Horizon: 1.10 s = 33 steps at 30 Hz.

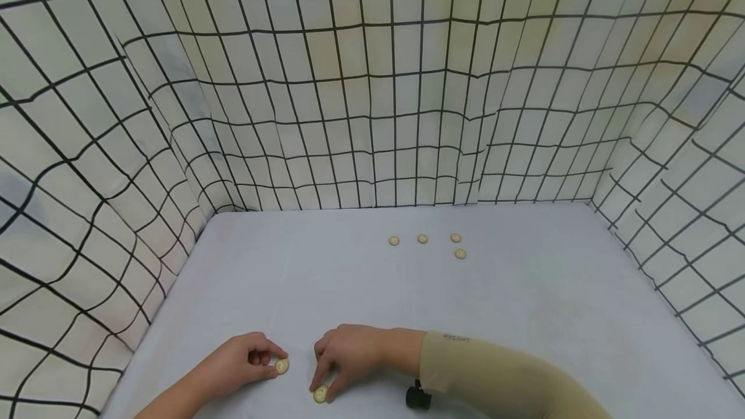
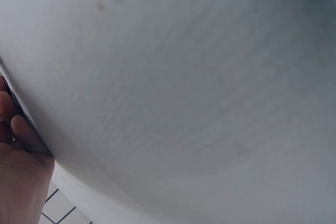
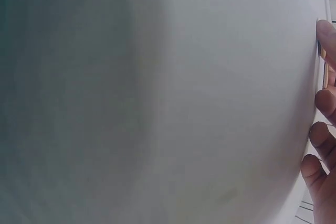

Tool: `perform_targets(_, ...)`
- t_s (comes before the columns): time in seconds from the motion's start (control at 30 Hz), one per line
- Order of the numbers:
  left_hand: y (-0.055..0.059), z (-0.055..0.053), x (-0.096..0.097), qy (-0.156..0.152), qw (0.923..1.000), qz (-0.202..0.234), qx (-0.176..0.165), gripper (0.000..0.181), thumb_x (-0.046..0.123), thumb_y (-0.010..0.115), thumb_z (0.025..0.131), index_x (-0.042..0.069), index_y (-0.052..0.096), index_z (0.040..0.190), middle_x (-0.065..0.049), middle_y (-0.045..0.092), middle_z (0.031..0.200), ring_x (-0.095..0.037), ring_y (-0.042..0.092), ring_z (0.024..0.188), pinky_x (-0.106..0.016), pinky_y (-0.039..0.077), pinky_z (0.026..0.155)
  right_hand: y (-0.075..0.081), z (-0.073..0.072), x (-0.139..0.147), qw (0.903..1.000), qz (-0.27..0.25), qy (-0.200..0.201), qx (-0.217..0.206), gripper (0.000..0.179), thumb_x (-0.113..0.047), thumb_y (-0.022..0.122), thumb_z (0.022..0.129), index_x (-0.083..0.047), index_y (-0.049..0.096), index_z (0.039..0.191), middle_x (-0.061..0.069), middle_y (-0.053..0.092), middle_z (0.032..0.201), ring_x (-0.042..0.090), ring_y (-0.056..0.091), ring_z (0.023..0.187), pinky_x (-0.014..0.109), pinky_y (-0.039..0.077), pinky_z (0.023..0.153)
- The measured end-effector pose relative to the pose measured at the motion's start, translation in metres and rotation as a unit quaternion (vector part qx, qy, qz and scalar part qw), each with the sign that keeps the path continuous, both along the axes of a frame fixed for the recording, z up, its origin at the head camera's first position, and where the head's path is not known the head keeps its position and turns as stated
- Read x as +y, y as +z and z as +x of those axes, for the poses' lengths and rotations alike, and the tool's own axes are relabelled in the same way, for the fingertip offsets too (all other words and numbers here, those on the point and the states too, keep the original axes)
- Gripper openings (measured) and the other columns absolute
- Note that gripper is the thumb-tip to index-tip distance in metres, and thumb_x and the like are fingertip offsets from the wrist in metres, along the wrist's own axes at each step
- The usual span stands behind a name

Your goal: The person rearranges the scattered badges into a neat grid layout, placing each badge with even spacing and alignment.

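Observation:
At the front left of the white table, my left hand (image 1: pixel 237 359) pinches a small round pale-yellow disc (image 1: pixel 282 366) between thumb and index finger. To its right, my right hand (image 1: pixel 346 357) reaches down with thumb and fingertips on opposite sides of a similar disc (image 1: pixel 320 394) at the table top. Faint dark marks show on both faces. In the left wrist view, the left hand (image 2: pixel 21 156) appears only at the edge, its disc out of sight. The right wrist view has the right fingers (image 3: pixel 325 100) at its edge, with a thin tan rim between them.
Farther back on the white table (image 1: pixel 326 277) lie several like discs: three in a row, the left one (image 1: pixel 394 240), middle one (image 1: pixel 422 238) and right one (image 1: pixel 456 237), plus another disc (image 1: pixel 460 254) just in front. Grid-patterned cloth walls (image 1: pixel 349 102) enclose the back and sides.

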<state>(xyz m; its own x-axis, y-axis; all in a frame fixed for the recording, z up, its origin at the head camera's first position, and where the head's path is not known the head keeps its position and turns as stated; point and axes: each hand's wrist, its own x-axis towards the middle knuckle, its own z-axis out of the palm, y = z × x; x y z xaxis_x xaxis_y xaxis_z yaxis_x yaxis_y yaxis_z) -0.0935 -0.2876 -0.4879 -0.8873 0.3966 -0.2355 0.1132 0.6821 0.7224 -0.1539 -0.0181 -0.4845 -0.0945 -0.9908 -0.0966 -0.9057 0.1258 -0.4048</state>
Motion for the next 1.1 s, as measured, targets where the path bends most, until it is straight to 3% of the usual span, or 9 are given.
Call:
perform_targets(0.17,-0.001,0.0,0.0,-0.004,1.0,0.002,0.001,0.023,0.03,0.08,0.083,0.019,0.076,0.104,0.004,0.054,0.082,-0.004,0.046,0.068,-0.024,0.041,0.06,0.0,0.0,0.001,1.0,0.0,-0.002,0.005,0.028,-0.039,0.077,0.087,-0.029,0.077,0.113,-0.017,0.056,0.091,-0.007,0.043,0.076,0.006,0.033,0.067)
perform_targets(0.57,-0.001,0.0,0.0,0.0,1.0,-0.007,0.002,0.023,0.029,0.081,0.082,0.021,0.076,0.102,0.003,0.054,0.081,-0.004,0.046,0.069,-0.024,0.04,0.06,-0.001,-0.013,0.018,0.9979,-0.012,-0.056,-0.028,0.026,-0.039,0.078,0.086,-0.03,0.078,0.11,-0.017,0.054,0.087,-0.005,0.043,0.076,0.009,0.035,0.068)
perform_targets(0.9,0.0,0.001,0.001,0.001,1.0,-0.003,-0.005,0.022,0.027,0.081,0.082,0.02,0.076,0.102,0.002,0.054,0.083,-0.004,0.046,0.071,-0.024,0.04,0.061,-0.001,-0.034,0.053,0.9859,-0.029,-0.157,-0.051,0.027,-0.04,0.081,0.083,-0.031,0.078,0.109,-0.018,0.056,0.087,-0.002,0.045,0.077,0.013,0.037,0.071)
perform_targets(1.1,0.0,0.001,0.001,0.0,1.0,-0.007,0.003,0.022,0.028,0.081,0.082,0.021,0.076,0.102,0.002,0.054,0.082,-0.004,0.046,0.071,-0.024,0.04,0.061,-0.003,-0.054,0.081,0.9683,-0.024,-0.238,-0.071,0.027,-0.039,0.082,0.082,-0.032,0.078,0.107,-0.02,0.056,0.089,0.0,0.05,0.083,0.018,0.042,0.076)
